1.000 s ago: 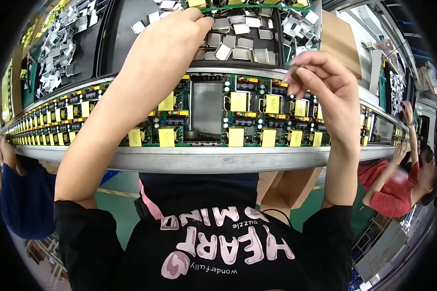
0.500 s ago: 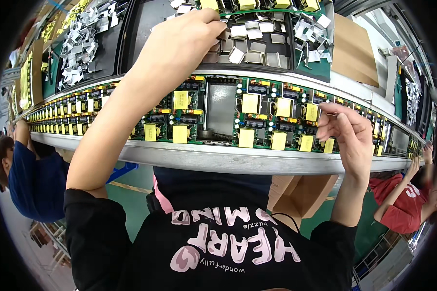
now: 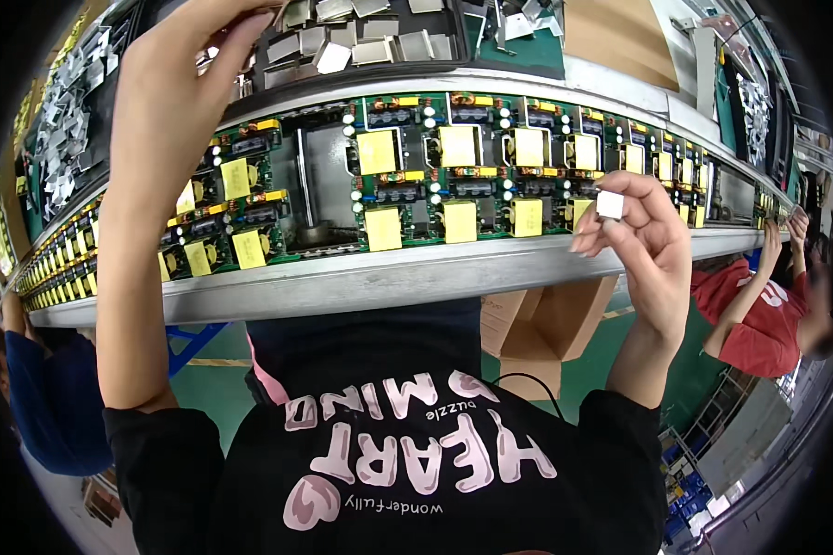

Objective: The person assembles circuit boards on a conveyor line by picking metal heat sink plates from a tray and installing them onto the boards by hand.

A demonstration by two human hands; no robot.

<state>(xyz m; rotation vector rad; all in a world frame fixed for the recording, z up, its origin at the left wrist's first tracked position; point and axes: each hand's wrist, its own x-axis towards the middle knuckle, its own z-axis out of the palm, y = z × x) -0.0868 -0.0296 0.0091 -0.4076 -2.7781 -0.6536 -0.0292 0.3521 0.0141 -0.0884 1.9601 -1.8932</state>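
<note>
Edge-on a moment ago, the metal piece (image 3: 609, 204) is now being shown square-faced, being pinched by the right hand (image 3: 652, 236) above the conveyor's near edge (image 3: 389, 277); whether anything is being gripped by the left hand (image 3: 185, 51), beside the clip tray (image 3: 370, 74), cannot be told.

The right hand (image 3: 652, 231) pinches one small square metal piece (image 3: 610, 204), near the green circuit boards (image 3: 477, 174) with yellow blocks (image 3: 460, 222). The left hand (image 3: 190, 60), partly cut by the upper edge, is at the black tray (image 3: 379, 74), where other metal pieces (image 3: 334, 58) lie.
</note>
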